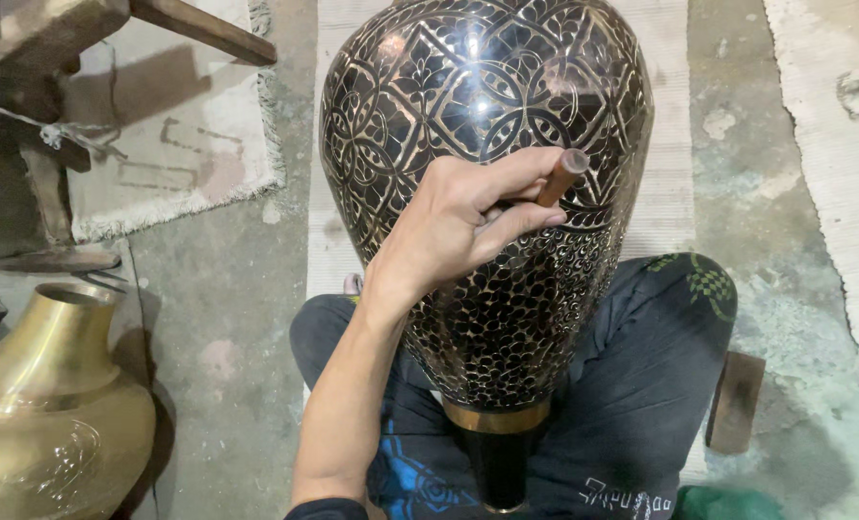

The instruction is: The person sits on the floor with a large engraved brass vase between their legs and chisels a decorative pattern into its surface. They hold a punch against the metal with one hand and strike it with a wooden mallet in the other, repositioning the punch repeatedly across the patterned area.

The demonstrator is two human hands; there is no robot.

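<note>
Against black engraved vase (507, 289), left hand (458, 226) gripping tool (561, 177)

Vase (487, 193) top cut off by frame; tool (559, 178) tip behind hands (458, 226).

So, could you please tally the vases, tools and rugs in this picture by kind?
Black engraved vase: 1
Brass vase: 1
Wooden-handled tool, held in the left hand: 1
Fringed rug: 1
Total: 4
</note>
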